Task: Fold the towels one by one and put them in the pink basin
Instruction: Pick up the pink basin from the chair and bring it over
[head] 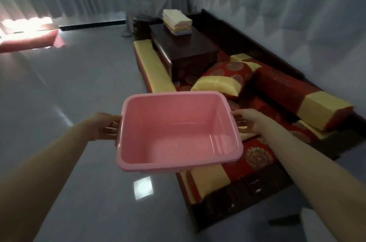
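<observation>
Basin point(170, 95), glossy pink and rectangular, hangs above the grey floor point(79, 83) between a left hand point(105, 125) and right hand point(249, 122) whose fingers curl round its side rims, beside red-and-yellow cushions point(227, 79), towels point(177, 21) stacked on a low table point(188, 47) beyond.

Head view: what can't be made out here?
All in the head view.
Towels on the far table: small, blurred; count and folds unreadable.
Left hand and right hand: fingertips hidden under the rim of the basin.
Basin underside: hidden by its own walls.
Upper arms: cut off by the bottom edge.
</observation>
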{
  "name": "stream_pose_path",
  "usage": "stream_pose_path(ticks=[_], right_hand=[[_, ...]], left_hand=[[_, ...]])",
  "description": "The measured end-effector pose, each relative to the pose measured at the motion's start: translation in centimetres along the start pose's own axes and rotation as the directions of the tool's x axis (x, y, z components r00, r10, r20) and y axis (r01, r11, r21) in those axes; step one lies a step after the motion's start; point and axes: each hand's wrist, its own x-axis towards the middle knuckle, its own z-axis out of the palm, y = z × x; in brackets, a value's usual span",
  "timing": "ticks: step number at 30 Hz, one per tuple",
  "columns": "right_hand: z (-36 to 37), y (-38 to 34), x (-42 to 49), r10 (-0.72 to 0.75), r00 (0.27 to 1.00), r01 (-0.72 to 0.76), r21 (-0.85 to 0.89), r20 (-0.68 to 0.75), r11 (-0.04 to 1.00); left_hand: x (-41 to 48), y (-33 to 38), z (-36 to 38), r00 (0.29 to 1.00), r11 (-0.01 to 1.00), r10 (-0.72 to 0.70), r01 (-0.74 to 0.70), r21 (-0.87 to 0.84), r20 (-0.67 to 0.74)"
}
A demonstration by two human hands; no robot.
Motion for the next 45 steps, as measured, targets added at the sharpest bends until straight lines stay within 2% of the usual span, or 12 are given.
stream_pose_path(ticks=[4,8,13,21,26,29,33,36,45], right_hand=[[9.7,-3.7,2.6,0.039,0.99,-0.021,-0.135,0.137,0.991],[17.1,-6.7,6.0,0.033,0.987,0.004,-0.228,0.156,0.974],[25.9,-11.2,12.6,0.067,0.977,-0.016,-0.244,0.2,0.97],[37.2,-22.4,21.4,-0.01,0.971,0.061,-0.207,0.238,0.976],[42.0,-29.9,26.9,-0.044,0.978,0.078,-0.16,0.205,0.984],[44.4,-33.8,31.0,-0.039,0.984,0.065,-0.147,0.175,0.987],[46.7,-38.7,36.6,-0.018,0.994,0.025,-0.057,0.11,0.998],[48.3,-43.0,40.4,-0.01,1.0,0.009,0.056,0.029,0.998],[46.7,-51.2,49.8,0.123,0.973,-0.077,0.231,-0.193,0.97]], left_hand=[[2.5,-2.8,-8.7,0.99,0.994,-0.095,0.088,-0.068,-0.1],[5.5,-4.3,-14.8,0.979,0.978,-0.182,0.172,-0.117,-0.088],[12.0,-3.1,-21.6,0.971,0.959,-0.224,0.203,-0.196,-0.088],[22.3,4.4,-31.9,0.982,0.976,-0.133,0.107,-0.19,-0.134],[29.8,11.3,-37.2,0.981,0.982,-0.101,0.072,-0.174,-0.164],[35.4,15.9,-39.8,0.987,0.989,-0.084,0.067,-0.132,-0.134],[44.2,22.9,-43.2,0.997,0.997,-0.046,0.042,-0.065,-0.068],[51.3,29.7,-45.2,0.999,0.999,0.028,-0.029,-0.02,-0.02],[68.2,46.6,-42.5,0.978,0.975,0.189,-0.198,0.101,0.091]])
